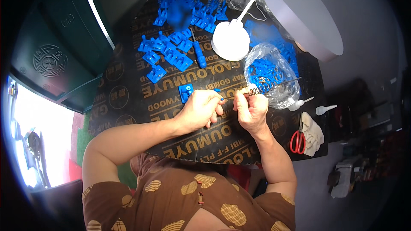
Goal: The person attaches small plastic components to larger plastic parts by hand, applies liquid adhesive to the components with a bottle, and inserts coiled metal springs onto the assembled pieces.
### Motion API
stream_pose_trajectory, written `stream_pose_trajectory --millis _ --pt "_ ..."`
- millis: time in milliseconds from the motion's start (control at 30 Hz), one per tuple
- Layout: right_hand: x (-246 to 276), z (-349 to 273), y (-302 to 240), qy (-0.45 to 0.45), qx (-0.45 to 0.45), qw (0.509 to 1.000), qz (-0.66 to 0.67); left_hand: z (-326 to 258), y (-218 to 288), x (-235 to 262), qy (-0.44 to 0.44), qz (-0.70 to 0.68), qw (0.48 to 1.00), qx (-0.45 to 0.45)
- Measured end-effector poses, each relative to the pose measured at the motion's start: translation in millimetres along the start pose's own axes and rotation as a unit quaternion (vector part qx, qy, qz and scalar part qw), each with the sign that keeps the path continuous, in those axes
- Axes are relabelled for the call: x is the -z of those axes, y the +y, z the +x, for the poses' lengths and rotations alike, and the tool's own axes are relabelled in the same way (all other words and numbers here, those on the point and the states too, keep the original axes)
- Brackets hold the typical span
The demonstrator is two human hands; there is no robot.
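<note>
My left hand (200,109) is closed over the middle of the table, with a small blue plastic piece (222,99) showing at its fingertips. To its right, my right hand (251,113) pinches a dark coil spring (262,89) whose straight wire end sticks out to the right. Another little blue part (217,90) lies just beyond my left fingers. Beside the left wrist sits a blue plastic base (186,93), partly covered by the hand. The two hands are apart.
Blue plastic assemblies (177,60) and a blue-handled screwdriver (199,55) lie farther back; several springs stand behind. A white lamp base (230,40) stands beside a clear bag (267,72) of blue parts. Red-handled scissors (297,142), a glove (312,134) and a small white bottle (296,104) are at right.
</note>
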State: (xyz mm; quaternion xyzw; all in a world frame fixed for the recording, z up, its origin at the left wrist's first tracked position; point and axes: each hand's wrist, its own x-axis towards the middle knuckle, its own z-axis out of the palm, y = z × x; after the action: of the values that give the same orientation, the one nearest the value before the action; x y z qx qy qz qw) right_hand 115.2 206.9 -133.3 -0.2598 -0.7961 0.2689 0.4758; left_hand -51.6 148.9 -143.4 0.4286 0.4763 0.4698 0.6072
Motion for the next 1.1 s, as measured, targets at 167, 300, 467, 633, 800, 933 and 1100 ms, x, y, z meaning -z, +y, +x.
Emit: stream_pose_trajectory --millis 167,300,467,633,800,933,1100 --pt "-1.4 0.2 -0.3 0.011 -0.007 1.0 -0.002 0.9 -0.1 0.5 0.0 0.005 1.0 0.002" --pt "-2.0 3.1 -3.9 0.008 -0.01 1.0 -0.005 2.0 -0.4 1.1 0.0 0.004 1.0 0.003" --pt "-2.3 3.6 -7.0 0.016 -0.035 0.999 0.005 2.5 -0.8 1.2 -0.001 0.013 1.0 0.0" --pt "-2.4 4.7 -9.6 0.014 -0.035 0.999 0.007 2.1 -0.1 0.7 0.001 0.01 1.0 0.003" --pt "-1.9 2.7 -8.2 0.0 -0.037 0.999 0.003 2.6 -0.6 0.8 0.0 0.003 1.0 0.008" --pt "-2.2 2.4 -8.2 -0.002 -0.043 0.999 0.008 3.1 -0.2 1.4 0.001 0.004 1.0 0.016" --pt "-3.0 1.6 -7.0 0.001 -0.055 0.998 0.017 2.9 0.3 1.5 -0.004 0.014 1.0 0.002"
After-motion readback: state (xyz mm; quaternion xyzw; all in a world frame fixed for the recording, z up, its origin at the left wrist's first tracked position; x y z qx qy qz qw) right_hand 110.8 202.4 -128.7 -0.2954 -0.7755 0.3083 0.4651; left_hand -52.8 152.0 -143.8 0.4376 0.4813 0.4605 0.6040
